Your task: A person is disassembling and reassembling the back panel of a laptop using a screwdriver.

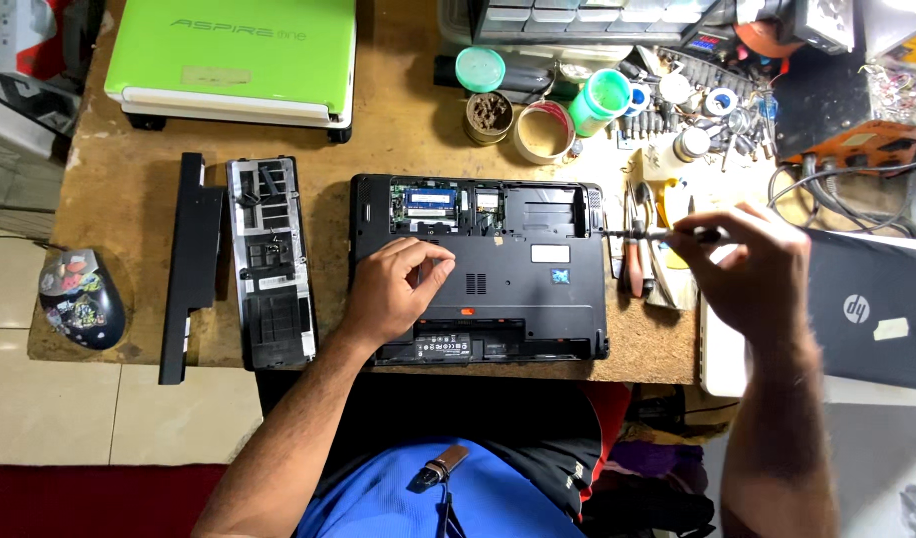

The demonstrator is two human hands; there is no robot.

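Black laptop base (523, 274), flipped underside up with its memory bay exposed, is centred on the worn brown wooden bench (398, 139). Left hand (388, 289) is rested flat on its bottom panel, fingers loosely curled, nothing gripped. Right hand (757, 269) is clamped on a thin dark-handled screwdriver (657, 235) just off the base's right edge. Removed black plastic cover (270, 261) and long black battery (187, 264) are laid left of it; closed green netbook (234, 55) is parked behind.

Both arms bare to above the elbow, no sleeves, watch or rings visible. Left hand (390, 289) and right hand (755, 269) gloveless. Blue shirt (428, 503) at the torso; dark clip with brown tab (438, 468) hangs on its front.
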